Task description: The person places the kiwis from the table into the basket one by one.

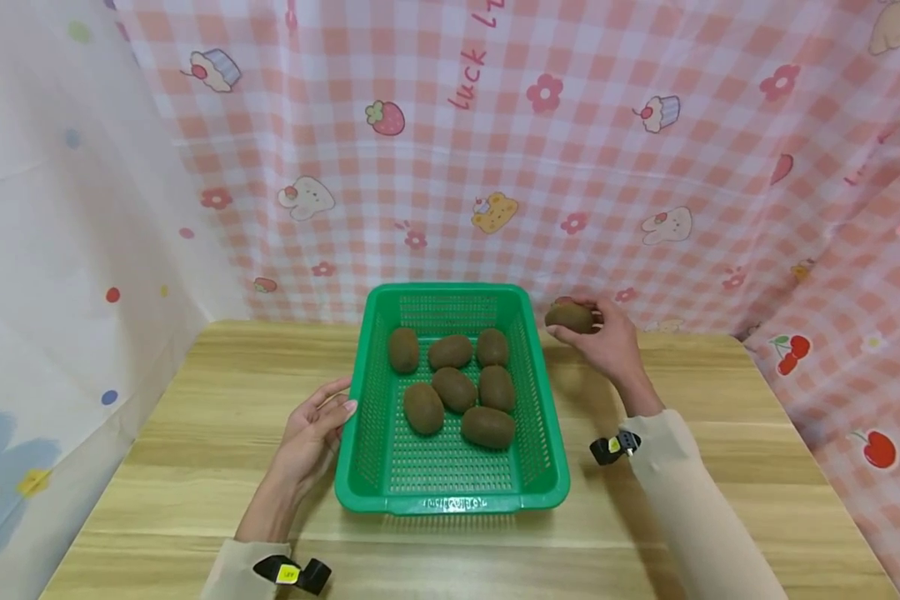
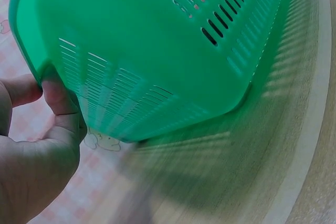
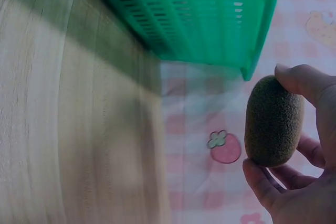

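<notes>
A green plastic basket (image 1: 450, 503) stands on the table with several brown kiwis (image 1: 454, 390) lying loose inside it. My left hand (image 1: 311, 437) pinches the basket's left rim; in the left wrist view its thumb and fingers (image 2: 59, 95) close over that edge. Just outside the basket's far right corner, my right hand (image 1: 607, 337) grips one kiwi (image 1: 570, 317). The right wrist view shows this kiwi (image 3: 274, 121) held by its ends between thumb and fingers, above the table and apart from the basket wall.
The wooden table (image 1: 682, 392) extends to both sides of the basket. A pink checked cloth (image 1: 435, 167) hangs along its back edge and right side. On the left hangs a white patterned cloth (image 1: 67, 250).
</notes>
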`<action>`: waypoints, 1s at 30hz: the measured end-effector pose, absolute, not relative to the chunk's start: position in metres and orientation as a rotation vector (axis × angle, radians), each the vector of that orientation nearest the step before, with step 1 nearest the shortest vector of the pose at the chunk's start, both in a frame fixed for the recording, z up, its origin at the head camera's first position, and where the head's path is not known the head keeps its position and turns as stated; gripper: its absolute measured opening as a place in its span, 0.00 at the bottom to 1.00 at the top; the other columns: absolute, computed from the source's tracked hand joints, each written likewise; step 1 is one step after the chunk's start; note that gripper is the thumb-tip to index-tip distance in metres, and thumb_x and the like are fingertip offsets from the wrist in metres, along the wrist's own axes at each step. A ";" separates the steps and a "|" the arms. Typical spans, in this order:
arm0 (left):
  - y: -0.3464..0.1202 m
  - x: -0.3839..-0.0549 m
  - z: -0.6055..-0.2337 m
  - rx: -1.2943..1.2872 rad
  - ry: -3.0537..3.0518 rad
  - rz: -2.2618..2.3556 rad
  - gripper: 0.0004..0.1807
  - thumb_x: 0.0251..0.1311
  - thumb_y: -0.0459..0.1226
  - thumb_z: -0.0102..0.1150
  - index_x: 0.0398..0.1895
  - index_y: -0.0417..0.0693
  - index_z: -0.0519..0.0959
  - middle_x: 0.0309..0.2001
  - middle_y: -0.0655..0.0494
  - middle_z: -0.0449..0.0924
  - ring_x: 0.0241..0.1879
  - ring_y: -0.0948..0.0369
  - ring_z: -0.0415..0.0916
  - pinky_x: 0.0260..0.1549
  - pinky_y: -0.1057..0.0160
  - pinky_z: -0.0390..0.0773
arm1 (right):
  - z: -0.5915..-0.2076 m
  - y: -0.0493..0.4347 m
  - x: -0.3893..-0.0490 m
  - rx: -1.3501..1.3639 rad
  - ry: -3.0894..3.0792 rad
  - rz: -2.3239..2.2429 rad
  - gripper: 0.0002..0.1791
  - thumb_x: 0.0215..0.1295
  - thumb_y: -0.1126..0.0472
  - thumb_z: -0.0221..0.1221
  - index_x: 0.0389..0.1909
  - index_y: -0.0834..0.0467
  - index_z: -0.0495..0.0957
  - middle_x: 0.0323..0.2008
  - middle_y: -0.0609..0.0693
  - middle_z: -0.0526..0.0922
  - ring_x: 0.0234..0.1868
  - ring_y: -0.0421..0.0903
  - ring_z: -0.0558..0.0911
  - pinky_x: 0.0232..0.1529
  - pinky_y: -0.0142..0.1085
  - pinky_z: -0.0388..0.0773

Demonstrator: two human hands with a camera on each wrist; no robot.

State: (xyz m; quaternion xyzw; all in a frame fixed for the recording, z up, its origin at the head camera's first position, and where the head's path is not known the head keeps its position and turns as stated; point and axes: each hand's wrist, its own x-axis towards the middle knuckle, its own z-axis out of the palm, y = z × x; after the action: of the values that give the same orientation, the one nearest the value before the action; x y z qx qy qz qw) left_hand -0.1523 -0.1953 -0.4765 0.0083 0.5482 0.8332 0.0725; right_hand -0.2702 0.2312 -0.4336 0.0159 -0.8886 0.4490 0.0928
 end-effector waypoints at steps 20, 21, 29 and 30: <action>-0.197 -0.150 -0.477 0.053 1.632 2.502 0.25 0.72 0.28 0.57 0.69 0.40 0.65 0.39 0.60 0.84 0.37 0.68 0.83 0.39 0.72 0.85 | -0.393 0.204 -0.235 0.531 -2.672 1.349 0.32 0.59 0.50 0.75 0.63 0.52 0.75 0.60 0.51 0.79 0.58 0.52 0.80 0.65 0.53 0.78; -0.196 -0.150 -0.477 0.057 1.631 2.502 0.25 0.72 0.28 0.57 0.69 0.40 0.65 0.39 0.60 0.84 0.37 0.68 0.83 0.39 0.72 0.85 | -0.391 0.201 -0.234 0.561 -2.668 1.356 0.32 0.59 0.50 0.75 0.63 0.51 0.76 0.61 0.51 0.79 0.58 0.52 0.80 0.65 0.52 0.78; -0.197 -0.153 -0.477 0.035 1.625 2.498 0.26 0.72 0.28 0.57 0.70 0.40 0.64 0.40 0.60 0.84 0.37 0.68 0.83 0.39 0.72 0.85 | -0.379 0.183 -0.224 0.786 -2.653 1.436 0.31 0.60 0.54 0.74 0.63 0.50 0.76 0.61 0.48 0.79 0.58 0.48 0.79 0.68 0.49 0.76; -0.197 -0.153 -0.477 0.033 1.624 2.497 0.26 0.72 0.28 0.57 0.70 0.39 0.64 0.40 0.60 0.84 0.37 0.68 0.84 0.39 0.72 0.85 | -0.377 0.181 -0.223 0.811 -2.650 1.443 0.31 0.60 0.55 0.74 0.63 0.50 0.76 0.61 0.47 0.79 0.58 0.47 0.80 0.68 0.48 0.77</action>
State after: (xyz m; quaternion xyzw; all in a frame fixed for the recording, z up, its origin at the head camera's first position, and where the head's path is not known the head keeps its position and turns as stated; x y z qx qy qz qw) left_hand -0.1535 -0.1973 -0.4769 0.0112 0.5434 0.8355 0.0811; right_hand -0.2228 0.1806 -0.3769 0.2594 -0.8481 0.4619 0.0086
